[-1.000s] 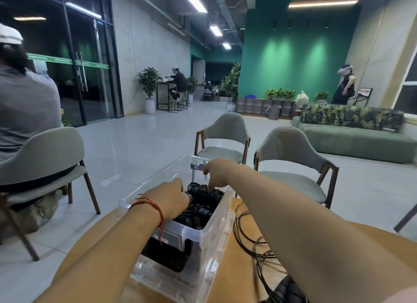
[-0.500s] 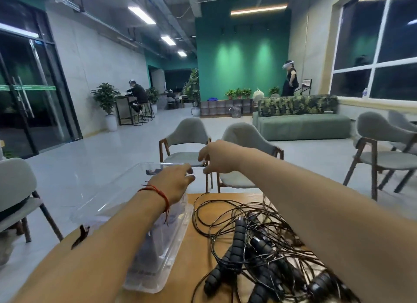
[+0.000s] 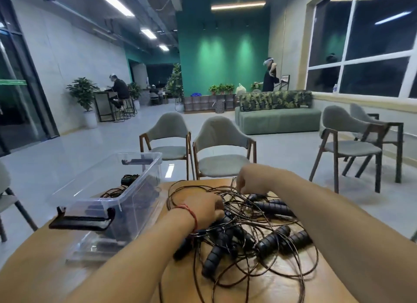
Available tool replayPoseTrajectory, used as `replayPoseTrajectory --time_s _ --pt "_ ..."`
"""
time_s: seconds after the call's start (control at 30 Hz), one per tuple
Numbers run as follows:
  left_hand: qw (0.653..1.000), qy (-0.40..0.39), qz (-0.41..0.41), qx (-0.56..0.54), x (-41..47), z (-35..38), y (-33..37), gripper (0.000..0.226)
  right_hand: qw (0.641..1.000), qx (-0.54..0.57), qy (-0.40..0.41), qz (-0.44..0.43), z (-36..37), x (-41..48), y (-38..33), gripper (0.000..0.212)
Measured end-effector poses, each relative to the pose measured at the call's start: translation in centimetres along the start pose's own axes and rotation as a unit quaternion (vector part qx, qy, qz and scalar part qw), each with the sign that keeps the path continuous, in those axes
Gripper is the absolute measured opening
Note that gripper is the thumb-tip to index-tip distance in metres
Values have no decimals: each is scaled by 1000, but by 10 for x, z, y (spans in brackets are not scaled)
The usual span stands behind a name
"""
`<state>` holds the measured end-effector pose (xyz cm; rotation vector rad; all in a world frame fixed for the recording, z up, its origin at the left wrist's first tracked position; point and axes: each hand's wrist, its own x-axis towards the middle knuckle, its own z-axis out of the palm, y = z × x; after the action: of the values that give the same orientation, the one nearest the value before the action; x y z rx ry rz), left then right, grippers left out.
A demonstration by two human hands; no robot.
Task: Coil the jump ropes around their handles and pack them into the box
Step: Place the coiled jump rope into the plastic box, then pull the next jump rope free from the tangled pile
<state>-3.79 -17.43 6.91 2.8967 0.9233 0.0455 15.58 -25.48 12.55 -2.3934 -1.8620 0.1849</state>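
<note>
Left grip [image 3: 203, 209] | right grip [image 3: 246, 178] | both curled atop jump ropes [image 3: 273, 237] tangle; hold unclear

Grey chairs [image 3: 220, 135] beyond wooden table [image 3: 56, 269]; green sofa [image 3: 277, 122] behind; distant figure [image 3: 269, 79], possibly wearing headset.

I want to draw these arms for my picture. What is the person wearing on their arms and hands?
No sleeves or gloves show. A thin red string bracelet circles the wrist of the left hand. The right hand and its wrist wear nothing that I can see.
</note>
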Motion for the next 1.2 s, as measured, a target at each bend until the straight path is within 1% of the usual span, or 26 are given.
replayPoseTrajectory --time_s 0.03,0.1,0.17,0.2,0.27,0.33,0.4,0.47,0.53,0.6,0.67,0.77,0.83,0.9,0.93,1.0,1.07,1.1,1.2 --pt "1000 -4 -2 -18 -3 7 9 28 1000 10 -10 12 9 -9 6 22" --pt "998 -26 -4 -57 -9 20 24 36 999 1 -17 30 23 -27 14 15" --pt "998 -47 -2 -41 -12 30 36 44 998 0 -27 51 38 -38 22 14" --pt "999 -41 -5 -24 -13 35 41 43 998 1 -35 60 46 -42 26 16" --pt "1000 -4 -17 -14 -11 40 45 33 997 7 -41 72 56 -51 31 27" --pt "999 24 -36 -19 -10 40 43 20 996 22 -48 71 62 -59 34 44" --pt "997 43 -50 -30 -9 36 37 17 995 60 -53 59 67 -64 35 59" --pt "994 75 -56 -65 -11 28 30 15 993 79 -72 42 70 -70 32 68" --pt "984 119 -72 -110 -12 18 23 9 994 79 -76 21 72 -75 27 71" --pt "975 151 -82 -139 -11 5 21 11 995 92 -44 6 68 -80 20 70" --pt "978 153 -66 -124 -10 -6 21 17 996 90 -5 12 63 -79 17 70" --pt "990 114 -48 -63 -14 -14 19 20 994 76 38 67 60 -76 19 66" --pt "997 60 -49 -4 -18 -13 14 18 988 102 20 113 66 -76 24 65" --pt "997 -18 -49 53 -23 -8 9 17 982 108 -11 151 81 -77 32 65" --pt "995 -53 -49 62 -26 -5 7 21 980 111 -21 167 88 -76 37 63" --pt "993 -95 -49 46 -29 1 3 29 974 126 -21 188 101 -73 45 60" --pt "992 -116 -46 33 -29 7 -2 34 969 137 2 206 107 -68 47 56" --pt "992 -119 -44 27 -30 9 -4 32 968 136 18 210 108 -65 45 53" --pt "994 -105 -39 10 -32 12 -5 28 969 146 31 196 108 -55 38 43"
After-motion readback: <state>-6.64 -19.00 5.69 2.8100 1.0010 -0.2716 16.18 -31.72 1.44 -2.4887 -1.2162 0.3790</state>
